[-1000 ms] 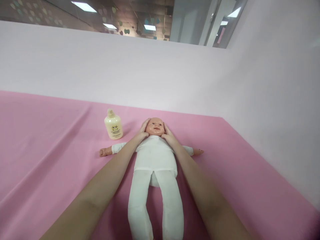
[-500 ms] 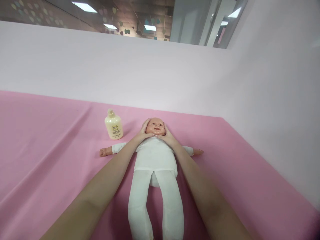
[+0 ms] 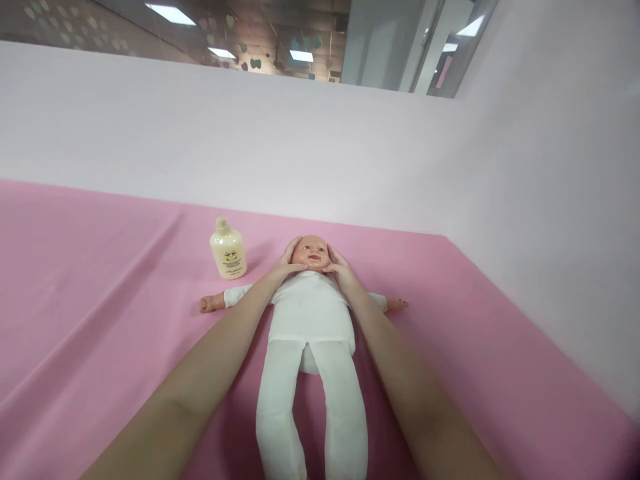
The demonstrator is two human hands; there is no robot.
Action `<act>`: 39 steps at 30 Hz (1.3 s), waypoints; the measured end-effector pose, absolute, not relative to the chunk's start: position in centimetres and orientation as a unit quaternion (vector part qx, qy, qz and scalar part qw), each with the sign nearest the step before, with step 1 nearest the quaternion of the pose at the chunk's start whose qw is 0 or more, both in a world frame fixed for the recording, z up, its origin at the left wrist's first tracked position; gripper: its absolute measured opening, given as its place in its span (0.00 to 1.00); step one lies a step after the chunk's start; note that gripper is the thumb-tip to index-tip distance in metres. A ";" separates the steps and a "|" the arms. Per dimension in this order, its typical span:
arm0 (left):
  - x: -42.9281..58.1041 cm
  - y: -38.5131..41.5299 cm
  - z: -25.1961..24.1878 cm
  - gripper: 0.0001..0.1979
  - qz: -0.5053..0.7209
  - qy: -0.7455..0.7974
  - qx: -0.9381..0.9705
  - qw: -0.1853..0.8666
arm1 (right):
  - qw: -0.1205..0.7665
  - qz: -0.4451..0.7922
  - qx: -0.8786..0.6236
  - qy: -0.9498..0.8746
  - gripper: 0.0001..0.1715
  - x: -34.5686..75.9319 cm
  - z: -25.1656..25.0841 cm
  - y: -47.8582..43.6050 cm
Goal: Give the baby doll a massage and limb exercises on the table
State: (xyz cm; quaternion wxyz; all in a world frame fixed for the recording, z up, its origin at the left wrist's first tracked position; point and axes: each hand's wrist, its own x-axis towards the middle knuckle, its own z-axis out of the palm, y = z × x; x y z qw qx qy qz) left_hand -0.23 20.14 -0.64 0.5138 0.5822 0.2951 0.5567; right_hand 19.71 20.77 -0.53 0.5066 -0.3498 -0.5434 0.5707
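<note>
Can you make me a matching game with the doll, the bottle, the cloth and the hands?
Things:
1. doll
2. bottle
3. cloth
4. left hand and right hand

Descriptions:
A. pink, spread under everything
B. cupping the doll's head on both sides
C. lying on its back in white clothes
D. cream-coloured, standing upright beside the doll's head

Pairs: 1-C, 2-D, 3-A, 4-B

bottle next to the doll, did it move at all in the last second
No. The bottle stands upright at the same spot on the pink sheet, just left of the doll's head, same gap as before.
</note>
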 end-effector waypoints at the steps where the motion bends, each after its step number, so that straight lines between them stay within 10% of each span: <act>1: -0.2 20.4 -0.8 0.50 0.561 0.288 0.575 0.522 | 0.509 0.579 -0.348 -0.533 0.54 19.7 -0.6 20.8; 12: -0.1 19.9 -0.1 0.53 0.561 0.299 0.552 0.540 | 0.507 0.599 -0.357 -0.506 0.43 20.0 -0.9 21.0; 25: -0.3 20.0 -0.7 0.55 0.545 0.318 0.541 0.556 | 0.482 0.564 -0.332 -0.583 0.71 19.6 -0.4 20.4; 39: 0.1 19.5 -0.3 0.56 0.567 0.294 0.488 0.595 | 0.470 0.568 -0.341 -0.583 0.70 19.5 -0.6 20.6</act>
